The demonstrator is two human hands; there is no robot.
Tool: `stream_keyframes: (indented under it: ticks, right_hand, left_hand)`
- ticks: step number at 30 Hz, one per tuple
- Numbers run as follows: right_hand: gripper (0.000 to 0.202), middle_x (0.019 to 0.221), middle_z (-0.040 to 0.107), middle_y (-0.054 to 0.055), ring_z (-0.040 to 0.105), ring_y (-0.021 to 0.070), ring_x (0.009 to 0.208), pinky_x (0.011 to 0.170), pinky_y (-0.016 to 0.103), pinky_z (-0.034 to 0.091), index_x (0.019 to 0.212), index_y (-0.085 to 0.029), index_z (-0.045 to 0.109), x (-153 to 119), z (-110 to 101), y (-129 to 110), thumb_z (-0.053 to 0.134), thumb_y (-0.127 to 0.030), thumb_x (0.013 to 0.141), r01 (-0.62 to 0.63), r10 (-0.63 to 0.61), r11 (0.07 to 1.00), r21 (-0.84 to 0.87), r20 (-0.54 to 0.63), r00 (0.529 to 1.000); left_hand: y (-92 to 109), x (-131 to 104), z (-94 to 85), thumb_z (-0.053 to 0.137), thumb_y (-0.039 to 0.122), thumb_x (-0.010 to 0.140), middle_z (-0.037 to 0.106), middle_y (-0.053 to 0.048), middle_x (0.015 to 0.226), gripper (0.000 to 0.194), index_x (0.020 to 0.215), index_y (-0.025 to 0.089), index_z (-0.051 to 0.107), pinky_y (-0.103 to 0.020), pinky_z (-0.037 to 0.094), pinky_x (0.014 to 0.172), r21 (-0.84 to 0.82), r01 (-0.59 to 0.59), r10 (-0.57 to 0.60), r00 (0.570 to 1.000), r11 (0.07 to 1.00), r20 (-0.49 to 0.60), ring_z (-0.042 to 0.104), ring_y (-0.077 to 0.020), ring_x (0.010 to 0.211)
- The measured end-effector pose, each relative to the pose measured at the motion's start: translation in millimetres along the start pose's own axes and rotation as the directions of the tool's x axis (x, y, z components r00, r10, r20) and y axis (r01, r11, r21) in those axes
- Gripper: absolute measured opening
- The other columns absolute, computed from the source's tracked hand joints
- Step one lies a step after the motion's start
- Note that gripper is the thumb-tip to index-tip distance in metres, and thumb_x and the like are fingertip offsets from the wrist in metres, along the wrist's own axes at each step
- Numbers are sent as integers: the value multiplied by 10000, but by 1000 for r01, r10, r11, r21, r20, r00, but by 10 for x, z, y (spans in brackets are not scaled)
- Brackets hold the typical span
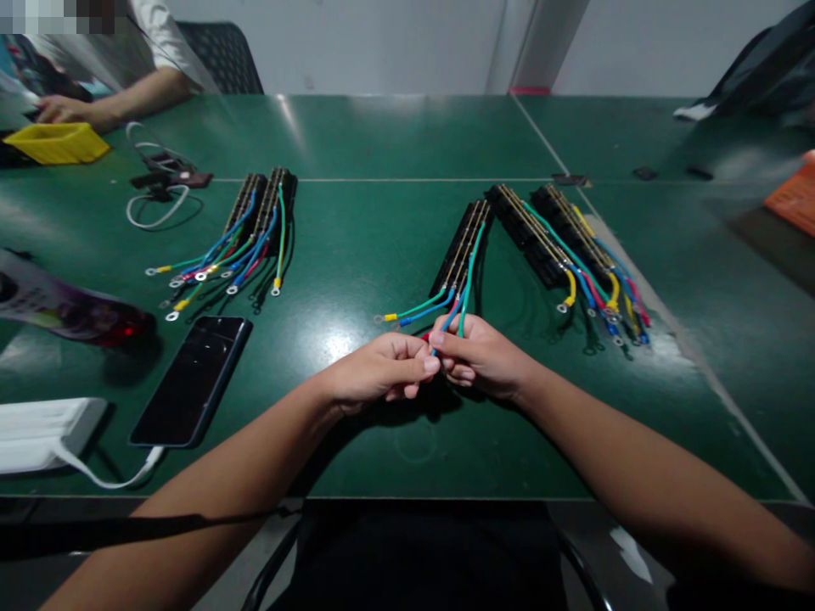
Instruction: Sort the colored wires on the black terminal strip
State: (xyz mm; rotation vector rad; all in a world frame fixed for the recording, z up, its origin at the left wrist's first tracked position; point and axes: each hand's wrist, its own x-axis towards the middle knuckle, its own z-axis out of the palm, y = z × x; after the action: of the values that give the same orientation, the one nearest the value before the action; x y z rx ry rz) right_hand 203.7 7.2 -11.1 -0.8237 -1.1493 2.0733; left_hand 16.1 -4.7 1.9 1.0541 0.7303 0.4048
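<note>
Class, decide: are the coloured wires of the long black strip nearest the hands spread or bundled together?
Spread: one yellow-tipped green wire and one blue wire fan leftward, while other wires run down to the right hand.

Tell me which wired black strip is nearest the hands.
The leftmost strip of the right-side three: some wires run to the left hand and right hand. Its two neighbours and the far-left pair lie untouched.

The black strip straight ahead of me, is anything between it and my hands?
Nothing visible is in the way. The right hand holds wires running from the black strip, with the left hand close beside it; the phone lies off left.
</note>
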Motion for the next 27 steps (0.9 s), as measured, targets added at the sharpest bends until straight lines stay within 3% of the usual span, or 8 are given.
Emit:
stream_keyframes:
  ticks: [7,15,21,27]
  right_hand:
    - [310,502,499,-74,334,8,316,308,121,279,752,-150,539,11,-19,0,726,-386,825,1,0,1000,-30,26,1000]
    - [325,522,509,-77,343,11,316,309,128,288,757,-162,517,8,0,-1,746,-390,798,7,-7,1000,-20,-2,1000]
    - [330,515,505,-76,346,11,315,308,125,286,745,-156,518,7,15,-10,746,-389,796,3,-3,1000,-19,-5,1000]
    - [329,517,518,-68,342,10,313,307,129,283,716,-154,517,-5,18,-14,743,-379,799,-7,6,1000,-7,-13,1000]
  left_hand:
    - [-26,-14,8,685,459,831,653,-1,618,355,820,115,598,-119,337,349,-52,-9,10,1000,999,19,525,-36,390]
    - [-4,-6,27,722,440,799,551,67,510,364,743,131,537,-89,282,322,19,18,-17,997,1000,-69,417,4,332]
    - [6,-25,26,714,423,808,652,6,627,353,741,131,528,-103,363,351,74,-29,34,997,997,-66,562,-40,411]
    - [33,-56,20,644,417,874,668,-16,691,318,804,119,555,-110,421,398,145,-66,73,997,987,-38,601,-49,461]
